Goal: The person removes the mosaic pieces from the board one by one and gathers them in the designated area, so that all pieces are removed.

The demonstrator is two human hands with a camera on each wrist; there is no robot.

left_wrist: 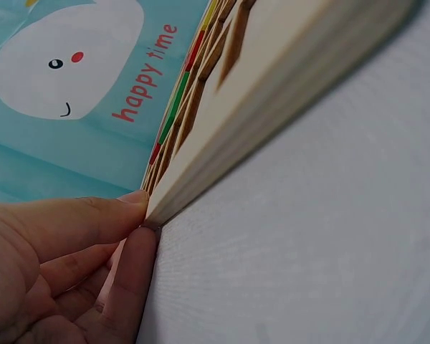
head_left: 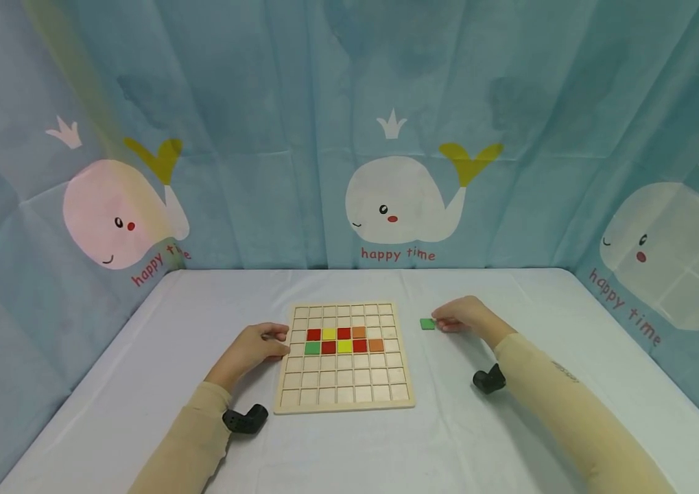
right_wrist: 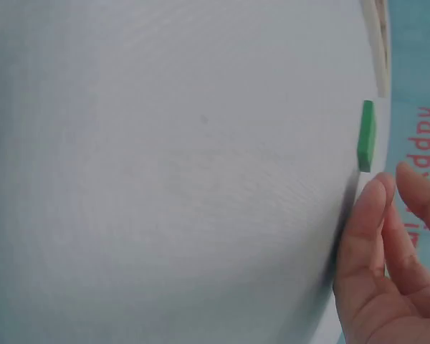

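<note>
A square wooden grid board (head_left: 345, 389) lies on the table, with two rows of coloured tiles in its middle cells. Red, yellow and orange ones show in both rows, and a green tile (head_left: 312, 348) starts the nearer row. At the board's left edge my left hand (head_left: 256, 351) pinches the rim between thumb and fingers; the left wrist view shows the wooden rim (left_wrist: 236, 136) at the fingertips. A loose green tile (head_left: 427, 324) lies flat to the right of the board. Right beside it is my right hand (head_left: 461, 315), fingers loosely bent, the fingertips just short of the tile in the right wrist view.
White cloth covers the table (head_left: 510, 439). A blue curtain (head_left: 250, 206) with whale prints hangs along the back and sides. Each wrist carries a black device, one at the left sleeve (head_left: 245, 419) and one at the right (head_left: 489, 379).
</note>
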